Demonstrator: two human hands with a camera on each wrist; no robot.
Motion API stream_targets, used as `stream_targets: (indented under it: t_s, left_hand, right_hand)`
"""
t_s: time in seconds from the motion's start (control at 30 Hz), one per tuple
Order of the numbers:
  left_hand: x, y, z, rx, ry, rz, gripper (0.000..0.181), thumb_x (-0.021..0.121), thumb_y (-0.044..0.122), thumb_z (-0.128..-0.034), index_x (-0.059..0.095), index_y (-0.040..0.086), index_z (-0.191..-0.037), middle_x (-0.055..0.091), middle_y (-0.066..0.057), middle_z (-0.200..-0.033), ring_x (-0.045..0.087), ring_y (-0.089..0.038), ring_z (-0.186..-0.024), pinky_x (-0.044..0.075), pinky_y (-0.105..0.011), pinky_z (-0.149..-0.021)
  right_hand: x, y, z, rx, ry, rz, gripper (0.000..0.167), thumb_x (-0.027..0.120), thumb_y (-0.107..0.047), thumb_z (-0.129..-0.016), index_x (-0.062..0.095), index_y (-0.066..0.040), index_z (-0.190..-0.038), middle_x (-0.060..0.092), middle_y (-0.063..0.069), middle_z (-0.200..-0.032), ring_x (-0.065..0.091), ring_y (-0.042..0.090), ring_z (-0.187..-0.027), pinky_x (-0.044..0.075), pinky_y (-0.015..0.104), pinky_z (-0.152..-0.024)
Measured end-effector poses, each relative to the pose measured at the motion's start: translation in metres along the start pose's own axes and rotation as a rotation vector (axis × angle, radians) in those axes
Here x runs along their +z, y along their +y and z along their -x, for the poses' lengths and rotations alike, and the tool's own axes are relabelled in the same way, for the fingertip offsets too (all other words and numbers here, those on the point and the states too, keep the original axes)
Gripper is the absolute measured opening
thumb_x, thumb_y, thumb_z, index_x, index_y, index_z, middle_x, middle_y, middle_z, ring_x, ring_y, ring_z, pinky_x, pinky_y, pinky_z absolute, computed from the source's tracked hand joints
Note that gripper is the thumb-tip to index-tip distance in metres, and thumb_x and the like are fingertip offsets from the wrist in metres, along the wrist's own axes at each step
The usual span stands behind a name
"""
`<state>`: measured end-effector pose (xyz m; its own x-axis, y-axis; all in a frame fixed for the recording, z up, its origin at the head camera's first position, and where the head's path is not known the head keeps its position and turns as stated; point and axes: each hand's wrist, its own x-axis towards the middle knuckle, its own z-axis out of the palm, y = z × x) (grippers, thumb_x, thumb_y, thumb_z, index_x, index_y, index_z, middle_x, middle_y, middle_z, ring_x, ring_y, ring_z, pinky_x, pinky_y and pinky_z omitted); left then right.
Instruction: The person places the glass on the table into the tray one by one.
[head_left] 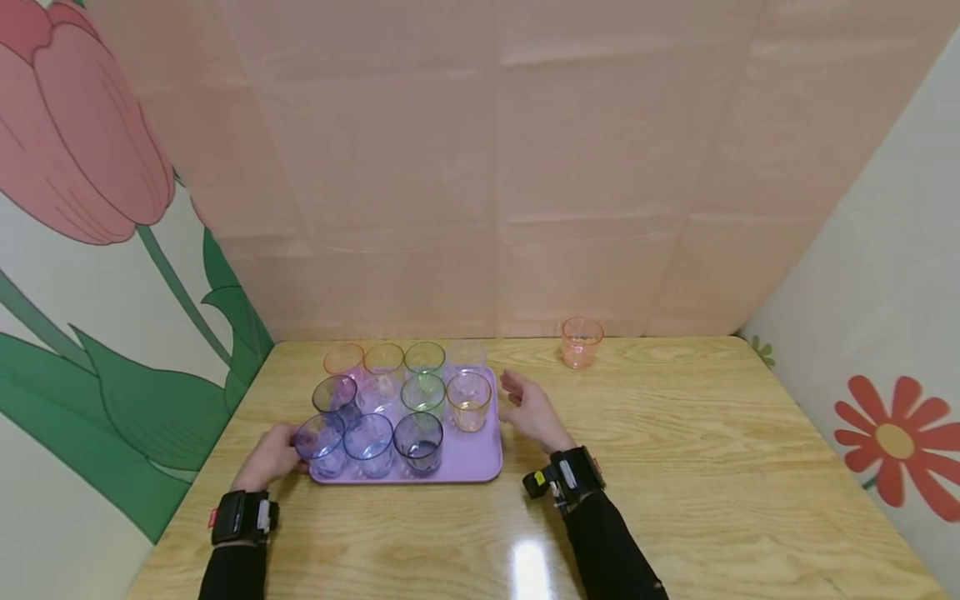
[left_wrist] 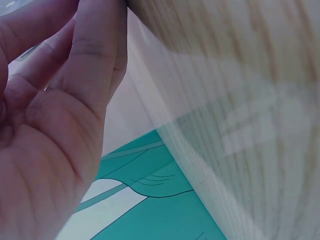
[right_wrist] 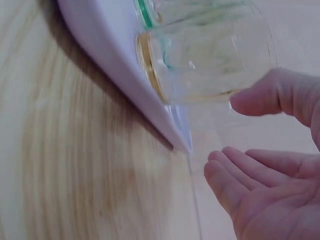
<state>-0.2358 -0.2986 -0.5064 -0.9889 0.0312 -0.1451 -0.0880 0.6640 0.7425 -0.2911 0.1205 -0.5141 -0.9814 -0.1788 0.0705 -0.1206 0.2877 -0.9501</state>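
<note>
A lilac tray (head_left: 476, 458) holds several clear tinted glasses in rows. My left hand (head_left: 268, 457) is at the tray's front left corner, close beside a blue glass (head_left: 321, 446). Its fingers look mostly straight in the left wrist view, with the fingertips cut off at the top. At the tray's right side is my right hand (head_left: 534, 410), its fingers extended and the thumb apart. Nearest to it stands a yellow-rimmed glass (head_left: 469, 404) on the tray. The right wrist view has the thumb tip overlapping this glass (right_wrist: 210, 65); whether they touch, I cannot tell.
An orange glass (head_left: 581, 343) stands alone at the back of the wooden table (head_left: 712, 467), right of the tray. A pinkish sheet (head_left: 495, 167) hangs behind the table. Walls with flower pictures flank both sides.
</note>
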Motion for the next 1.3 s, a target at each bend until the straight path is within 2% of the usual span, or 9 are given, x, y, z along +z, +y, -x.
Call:
stream_targets:
  t_s: [0.23, 0.53, 0.7, 0.8, 1.0, 1.3]
  left_hand:
    - [0.000, 0.000, 0.000, -0.008, -0.002, 0.007, 0.012, 0.057, -0.010, -0.0857, 0.065, -0.011, -0.094, 0.065, -0.010, -0.082, 0.060, -0.018, -0.071, 0.055, -0.031, -0.061]
    - [0.000, -0.001, -0.002, -0.013, -0.016, 0.007, 0.013, 0.057, -0.010, -0.0855, 0.065, -0.011, -0.096, 0.066, -0.012, -0.085, 0.061, -0.019, -0.073, 0.055, -0.031, -0.062]
    - [0.000, -0.002, -0.001, -0.014, -0.006, 0.022, 0.012, 0.057, -0.009, -0.0876, 0.064, -0.012, -0.096, 0.065, -0.012, -0.084, 0.061, -0.019, -0.072, 0.056, -0.032, -0.062]
    - [0.000, -0.002, -0.001, -0.013, -0.009, 0.014, 0.013, 0.056, -0.010, -0.0872, 0.063, -0.013, -0.098, 0.065, -0.013, -0.085, 0.061, -0.019, -0.072, 0.056, -0.032, -0.062]
    - [0.002, -0.001, -0.001, -0.038, -0.013, 0.002, 0.017, 0.055, -0.013, -0.0855, 0.064, -0.013, -0.100, 0.066, -0.014, -0.087, 0.061, -0.019, -0.073, 0.056, -0.032, -0.062]
    - [0.002, -0.001, -0.001, -0.027, -0.004, 0.035, 0.012, 0.056, -0.009, -0.0884, 0.063, -0.013, -0.097, 0.065, -0.012, -0.084, 0.061, -0.018, -0.071, 0.057, -0.032, -0.062]
  right_hand:
    - [-0.013, 0.004, -0.004, -0.010, 0.158, 0.000, 0.060, 0.067, 0.003, -0.085, 0.045, 0.005, -0.141, 0.050, 0.027, -0.141, 0.050, 0.039, -0.130, 0.040, 0.048, -0.110]
    - [-0.038, 0.011, -0.007, -0.060, 0.542, 0.039, 0.047, 0.073, -0.009, -0.085, 0.059, 0.001, -0.128, 0.062, 0.025, -0.125, 0.060, 0.037, -0.115, 0.050, 0.045, -0.099]
    - [-0.056, 0.017, -0.011, -0.095, 0.653, 0.018, 0.047, 0.074, -0.010, -0.084, 0.060, 0.003, -0.126, 0.063, 0.024, -0.120, 0.060, 0.039, -0.112, 0.050, 0.047, -0.096]
    - [-0.067, 0.023, -0.013, -0.095, 0.712, 0.065, 0.051, 0.074, -0.011, -0.083, 0.058, 0.004, -0.129, 0.060, 0.025, -0.123, 0.057, 0.042, -0.113, 0.047, 0.049, -0.097]
    - [-0.085, 0.036, -0.018, -0.059, 0.775, 0.140, 0.065, 0.078, -0.016, -0.079, 0.050, 0.006, -0.133, 0.050, 0.028, -0.131, 0.046, 0.043, -0.120, 0.036, 0.052, -0.099]
    - [-0.106, 0.047, -0.036, -0.044, 0.725, 0.244, 0.074, 0.084, -0.023, -0.075, 0.049, 0.009, -0.132, 0.052, 0.033, -0.128, 0.047, 0.047, -0.119, 0.036, 0.055, -0.101]
